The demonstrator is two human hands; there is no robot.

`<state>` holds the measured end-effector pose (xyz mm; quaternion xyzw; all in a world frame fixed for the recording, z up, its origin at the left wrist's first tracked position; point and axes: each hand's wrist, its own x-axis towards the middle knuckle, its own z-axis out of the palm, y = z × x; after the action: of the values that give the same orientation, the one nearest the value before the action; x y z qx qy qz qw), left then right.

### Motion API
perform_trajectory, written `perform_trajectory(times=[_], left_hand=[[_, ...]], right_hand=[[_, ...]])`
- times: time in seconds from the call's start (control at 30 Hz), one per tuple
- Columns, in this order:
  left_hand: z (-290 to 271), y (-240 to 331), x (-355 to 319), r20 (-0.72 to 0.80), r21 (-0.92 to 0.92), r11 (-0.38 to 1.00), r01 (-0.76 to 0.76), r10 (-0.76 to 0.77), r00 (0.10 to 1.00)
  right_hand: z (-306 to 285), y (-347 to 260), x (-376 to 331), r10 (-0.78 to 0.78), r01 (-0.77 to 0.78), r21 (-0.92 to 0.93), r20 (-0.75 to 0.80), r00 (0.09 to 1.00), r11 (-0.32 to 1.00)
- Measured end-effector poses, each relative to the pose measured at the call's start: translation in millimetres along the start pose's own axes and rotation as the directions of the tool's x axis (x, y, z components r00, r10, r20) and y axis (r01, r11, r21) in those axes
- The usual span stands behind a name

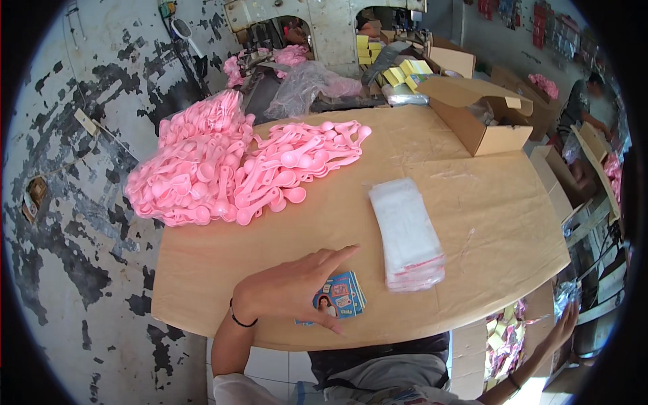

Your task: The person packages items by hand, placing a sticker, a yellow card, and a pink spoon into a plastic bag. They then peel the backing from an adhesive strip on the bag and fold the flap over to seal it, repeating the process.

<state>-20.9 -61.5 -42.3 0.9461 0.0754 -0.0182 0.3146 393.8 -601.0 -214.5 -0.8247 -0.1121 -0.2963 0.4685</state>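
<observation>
My left hand (287, 283) is over the near edge of the table, its thumb and fingers spread apart with nothing gripped. Partly covered by it lies a small stack of blue printed cards (347, 297). My right hand (561, 331) reaches out past the table on the right, fingers stretched. Clear plastic (567, 295) shows just beyond its fingertips; whether they touch cannot be made out. A pile of clear plastic bags (407, 226) with red-striped ends lies right of the cards. Pink plastic measuring spoons (304, 158) are heaped loose at the far left.
A bulging clear bag of pink spoons (192, 162) stands by the peeling wall. An open cardboard box (489, 125) sits at the table's far right corner. Below the right edge, a carton holds pink and yellow packets (506, 341). Another person (587, 108) is at far right.
</observation>
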Motion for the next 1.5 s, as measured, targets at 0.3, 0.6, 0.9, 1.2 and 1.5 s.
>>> perform_trajectory(times=[0.3, 0.6, 0.9, 1.2, 1.5], left_hand=[[45, 12, -12, -0.171, 0.163, 0.975, 0.148, -0.119, 0.978], [32, -10, 20, -0.247, 0.185, 0.979, 0.082, -0.035, 0.968], [24, 2, 36, -0.152, 0.265, 0.958, 0.111, -0.073, 0.986], [44, -17, 87, -0.111, 0.406, 0.871, -0.276, 0.347, 0.931], [47, -14, 90, -0.077, 0.445, 0.858, -0.257, 0.322, 0.944]], right_hand=[[186, -366, -45, -0.494, 0.011, 0.516, 0.812, 0.312, 0.856], [248, -381, -33, -0.402, 0.34, 0.35, 0.911, 0.092, 0.873], [257, -370, -43, -0.399, 0.15, 0.377, 0.901, 0.167, 0.914], [256, -372, -45, -0.494, 0.2, 0.46, 0.848, 0.189, 0.865], [258, -369, -41, -0.391, 0.111, 0.375, 0.862, 0.322, 0.92]])
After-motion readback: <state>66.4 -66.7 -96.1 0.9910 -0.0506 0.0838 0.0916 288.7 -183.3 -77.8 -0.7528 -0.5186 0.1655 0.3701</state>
